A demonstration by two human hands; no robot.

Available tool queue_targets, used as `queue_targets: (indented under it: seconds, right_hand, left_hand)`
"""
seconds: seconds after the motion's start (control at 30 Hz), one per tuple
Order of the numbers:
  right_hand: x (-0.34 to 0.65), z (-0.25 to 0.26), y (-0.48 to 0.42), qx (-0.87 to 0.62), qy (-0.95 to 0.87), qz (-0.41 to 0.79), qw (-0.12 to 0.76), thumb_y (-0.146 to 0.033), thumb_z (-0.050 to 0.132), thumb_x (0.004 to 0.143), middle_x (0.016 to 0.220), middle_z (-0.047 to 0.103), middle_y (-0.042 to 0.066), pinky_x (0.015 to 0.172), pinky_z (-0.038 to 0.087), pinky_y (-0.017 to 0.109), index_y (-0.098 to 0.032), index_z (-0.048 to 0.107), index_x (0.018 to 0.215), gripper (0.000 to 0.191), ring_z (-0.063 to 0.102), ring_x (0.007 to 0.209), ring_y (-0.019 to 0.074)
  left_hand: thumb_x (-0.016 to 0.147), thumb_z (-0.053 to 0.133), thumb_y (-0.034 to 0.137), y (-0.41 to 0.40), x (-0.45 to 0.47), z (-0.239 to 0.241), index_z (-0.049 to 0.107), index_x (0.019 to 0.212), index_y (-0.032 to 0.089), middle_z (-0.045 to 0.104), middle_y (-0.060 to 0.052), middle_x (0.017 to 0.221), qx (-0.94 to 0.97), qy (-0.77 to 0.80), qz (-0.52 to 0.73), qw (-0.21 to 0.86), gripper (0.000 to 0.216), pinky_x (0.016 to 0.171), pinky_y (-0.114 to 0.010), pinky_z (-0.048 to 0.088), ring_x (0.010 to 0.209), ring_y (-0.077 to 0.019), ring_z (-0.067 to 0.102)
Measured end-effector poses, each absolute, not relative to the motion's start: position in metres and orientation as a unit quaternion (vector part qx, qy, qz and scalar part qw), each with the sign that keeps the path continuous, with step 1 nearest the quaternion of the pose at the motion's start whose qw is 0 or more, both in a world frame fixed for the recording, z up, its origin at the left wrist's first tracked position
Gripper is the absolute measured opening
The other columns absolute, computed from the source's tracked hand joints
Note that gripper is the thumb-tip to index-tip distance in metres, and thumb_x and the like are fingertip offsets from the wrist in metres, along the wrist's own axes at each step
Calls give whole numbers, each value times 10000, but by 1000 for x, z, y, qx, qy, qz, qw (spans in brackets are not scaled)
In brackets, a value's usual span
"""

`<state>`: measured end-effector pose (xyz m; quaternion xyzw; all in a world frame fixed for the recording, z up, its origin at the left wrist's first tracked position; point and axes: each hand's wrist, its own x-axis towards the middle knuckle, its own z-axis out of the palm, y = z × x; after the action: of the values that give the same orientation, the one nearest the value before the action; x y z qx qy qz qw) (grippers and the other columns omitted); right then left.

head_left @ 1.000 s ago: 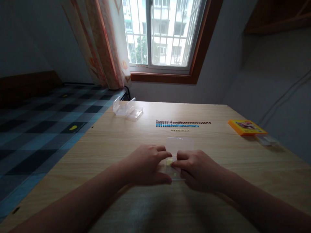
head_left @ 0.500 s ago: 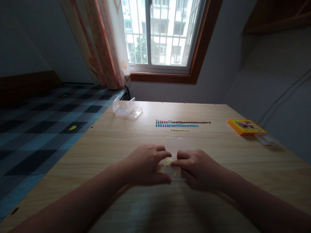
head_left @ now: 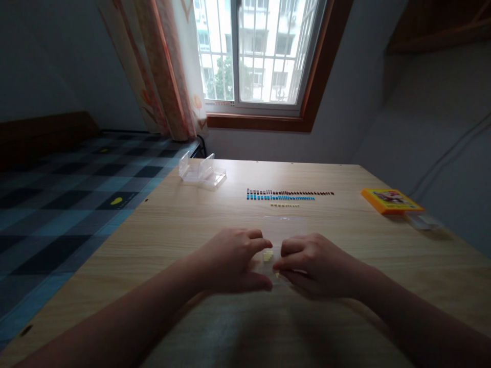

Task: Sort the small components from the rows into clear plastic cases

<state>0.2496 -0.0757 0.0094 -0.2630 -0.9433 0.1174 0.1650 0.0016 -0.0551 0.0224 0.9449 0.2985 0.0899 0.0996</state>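
Note:
An open clear plastic box (head_left: 284, 219) lies flat on the table, its lid folded back away from me. Small pale-yellow pieces (head_left: 268, 255) are grouped inside its near half. My left hand (head_left: 238, 260) curves around the left side of the box, thumb at the near edge and fingers at the far side, holding it. Over the box's right part is my right hand (head_left: 311, 267), its index finger and thumb closed at a small yellow piece (head_left: 276, 274); the other fingers are curled. How firmly the piece is gripped is hard to see.
Beyond the box run a row of dark pieces (head_left: 291, 192), a blue row (head_left: 280, 198) and a short yellow row (head_left: 284, 205). Open clear boxes (head_left: 213, 177) stand at the far left. An orange-yellow box (head_left: 390, 201) and a clear case (head_left: 422, 221) lie right.
My right fingertips have moved from the yellow group toward the near part of the box and drawn together at a separate yellow piece. My left hand stays in place.

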Motion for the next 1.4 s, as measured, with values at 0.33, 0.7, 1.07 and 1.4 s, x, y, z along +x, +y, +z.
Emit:
queue_targets:
  seconds: [0.33, 0.7, 1.07, 1.4]
  right_hand:
    - [250, 17, -71, -235, -958, 108, 125, -232, 622, 973, 827, 698, -3, 642, 363, 264, -247, 769, 905, 163, 573, 693, 118]
    - [252, 17, -73, -267, -949, 91, 136, -224, 621, 959, 857, 703, 7, 656, 380, 267, -227, 759, 905, 148, 584, 712, 128]
    - [251, 9, -68, -235, -957, 63, 159, -182, 650, 939, 863, 681, -18, 627, 334, 271, -274, 762, 927, 144, 555, 702, 118]
    - [255, 13, -73, -240, -953, 110, 150, -225, 664, 922, 879, 673, -16, 671, 374, 260, -256, 753, 902, 97, 566, 725, 114]
  left_hand:
    - [765, 784, 603, -57, 6, 24, 702, 1234, 207, 736, -71, 1051, 946, 298, 82, 103, 620, 709, -357, 538, 856, -278, 722]
    - [776, 773, 607, -58, 6, 25, 689, 1255, 213, 728, -75, 1072, 944, 301, 77, 111, 626, 720, -380, 545, 871, -291, 721]
    - [771, 780, 607, -58, 6, 23, 695, 1234, 217, 723, -70, 1058, 944, 298, 85, 113, 611, 733, -365, 546, 878, -279, 719]
    - [777, 767, 612, -58, 6, 23, 687, 1255, 219, 724, -75, 1091, 944, 303, 74, 110, 624, 713, -376, 545, 855, -283, 724]
